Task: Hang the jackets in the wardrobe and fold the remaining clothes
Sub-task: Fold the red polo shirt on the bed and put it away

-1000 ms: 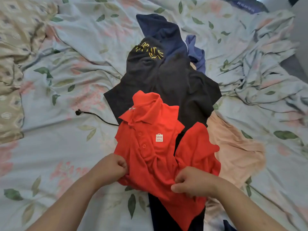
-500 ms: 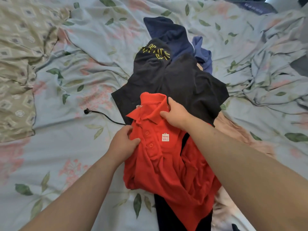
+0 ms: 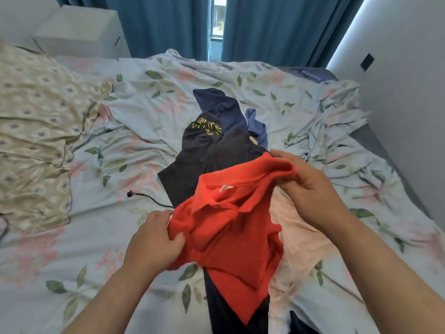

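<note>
Far left: patterned beige pillow (image 3: 33, 131) on the bed (image 3: 79, 239), floral sheet rumpled around it. Thin black cord (image 3: 149, 198) lies on the sheet just left of the clothes pile

Left hand (image 3: 154, 239): fingers curled into the near-left edge of the red polo shirt (image 3: 228, 227), bunching the cloth in a closed grip

Centre: red polo shirt raised off the pile, collar and inner label facing up, lower hem hanging down toward the camera. Under it a dark grey garment with yellow print (image 3: 204, 145), a navy garment (image 3: 221, 104) behind, a blue piece (image 3: 257, 126) poking out, and a pale pink garment (image 3: 296, 227) to the right, all on the bed

Right hand (image 3: 310, 186): thumb and fingers pinched on the far-right shoulder of the shirt, holding it up

Far right: bunched sheet, then wall (image 3: 397, 92); teal curtains (image 3: 168, 22) behind the bed. No wardrobe in view

Judged stage: opening the shirt out for folding, 1 of several pieces left

Risks:
- Grips sit at uneven points, so the shirt may lay down twisted and fold crooked
- Hanging hem could drag the garments beneath and disturb the pile
- Bumpy sheet gives a poor flat base, so creases may set in
</note>
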{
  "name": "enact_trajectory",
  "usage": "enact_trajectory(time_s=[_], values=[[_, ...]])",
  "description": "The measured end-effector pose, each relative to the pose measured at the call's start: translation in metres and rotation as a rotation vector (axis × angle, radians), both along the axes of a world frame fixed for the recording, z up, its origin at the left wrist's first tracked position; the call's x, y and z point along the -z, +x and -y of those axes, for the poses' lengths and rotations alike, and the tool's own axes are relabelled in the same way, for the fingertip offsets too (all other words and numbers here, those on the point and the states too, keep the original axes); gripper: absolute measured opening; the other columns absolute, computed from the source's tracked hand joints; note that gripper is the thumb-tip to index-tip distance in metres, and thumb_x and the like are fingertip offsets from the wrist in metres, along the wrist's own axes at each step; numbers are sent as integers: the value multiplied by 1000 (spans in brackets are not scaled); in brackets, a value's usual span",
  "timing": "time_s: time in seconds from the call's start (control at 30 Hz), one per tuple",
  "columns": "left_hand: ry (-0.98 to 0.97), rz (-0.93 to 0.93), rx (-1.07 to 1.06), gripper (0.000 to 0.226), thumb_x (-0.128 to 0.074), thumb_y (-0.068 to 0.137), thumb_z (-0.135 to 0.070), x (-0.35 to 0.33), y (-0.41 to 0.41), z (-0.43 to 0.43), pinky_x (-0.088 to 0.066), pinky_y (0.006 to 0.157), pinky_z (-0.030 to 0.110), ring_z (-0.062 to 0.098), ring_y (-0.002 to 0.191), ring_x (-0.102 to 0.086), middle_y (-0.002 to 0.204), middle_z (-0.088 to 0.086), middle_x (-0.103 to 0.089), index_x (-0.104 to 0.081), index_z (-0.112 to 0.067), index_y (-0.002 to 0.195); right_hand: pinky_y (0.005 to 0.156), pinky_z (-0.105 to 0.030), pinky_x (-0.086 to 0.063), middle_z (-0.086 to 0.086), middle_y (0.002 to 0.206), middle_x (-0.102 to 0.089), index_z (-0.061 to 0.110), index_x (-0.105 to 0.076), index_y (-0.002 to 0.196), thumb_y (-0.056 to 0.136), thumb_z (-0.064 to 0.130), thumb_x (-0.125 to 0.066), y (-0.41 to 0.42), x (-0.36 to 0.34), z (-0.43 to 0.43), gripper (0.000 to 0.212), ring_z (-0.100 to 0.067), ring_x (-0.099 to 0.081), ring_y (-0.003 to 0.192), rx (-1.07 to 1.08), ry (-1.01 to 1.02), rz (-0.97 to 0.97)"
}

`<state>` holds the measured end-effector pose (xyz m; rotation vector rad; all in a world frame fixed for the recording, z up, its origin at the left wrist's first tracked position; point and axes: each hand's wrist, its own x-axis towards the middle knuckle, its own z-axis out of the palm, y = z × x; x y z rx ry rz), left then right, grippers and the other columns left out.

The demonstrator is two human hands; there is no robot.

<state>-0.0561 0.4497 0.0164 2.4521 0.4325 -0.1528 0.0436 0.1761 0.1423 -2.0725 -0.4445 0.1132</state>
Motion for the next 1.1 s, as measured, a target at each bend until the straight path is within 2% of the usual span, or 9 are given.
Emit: enact_trajectory(time_s=[0.07,0.13,0.2,0.3,0.47,0.67,0.9,1.0,1.1], values=[[-217,191,18,63,-65,82,-35,-53,7,17,-44,101,38,17,123,-52,141,-7,-49,-46,-27,142,80,-18,-51,-2,93,-73,40,-74,90,96,3,-57,-18,-51,14,41,-3,-63,87,-26,81,-25],[-579,239,172,79,-65,75,-43,-117,17,38,-40,106,33,9,132,-47,146,-11,-48,-39,-29,148,74,-19,-53,6,83,-72,37,-74,84,96,3,-56,-32,-102,26,39,-2,-62,78,-13,109,19],[-804,192,273,81,-68,67,-45,-171,22,63,-48,93,23,6,109,-63,113,-11,-69,-44,-31,143,72,-16,-52,15,79,-70,40,-73,84,95,7,-57,-45,-152,40,38,2,-62,75,3,120,65],[-987,111,249,89,-77,53,-35,-228,23,91,-50,76,22,11,75,-61,73,-2,-61,-48,-25,137,75,-25,-55,14,80,-72,46,-73,82,96,0,-57,-65,-217,65,50,-2,-64,76,34,117,102],[-981,-11,541,69,-76,73,-10,-295,6,140,-36,113,53,23,128,-54,133,3,-63,-55,-20,138,77,-41,-56,1,81,-74,30,-76,84,97,-3,-54,-104,-304,112,41,-21,-67,76,81,136,175],[-1264,-56,727,60,-65,82,2,-378,-9,188,-34,115,49,31,135,-48,142,16,-54,-53,-12,140,78,-13,-51,20,94,-74,50,-73,100,95,17,-54,-160,-385,145,39,4,-66,88,105,215,236],[-1271,-97,804,47,-68,83,-6,-417,-41,220,-33,112,59,37,119,-54,132,34,-55,-60,-2,130,100,-36,-52,13,113,-72,40,-77,98,92,15,-55,-211,-433,168,33,-7,-65,107,277,317,249],[-1264,40,715,47,-80,70,-20,-434,-51,215,-47,102,55,35,106,-63,117,30,-65,-70,1,111,104,-27,-47,23,129,-62,47,-73,104,93,19,-56,-231,-442,174,34,-5,-58,122,346,317,250],[-1363,133,642,45,-76,72,-15,-455,-51,205,-55,89,41,33,105,-67,117,21,-69,-69,-9,116,100,-21,-47,36,120,-61,46,-66,112,100,11,-52,-250,-441,184,39,4,-57,119,456,221,258]])
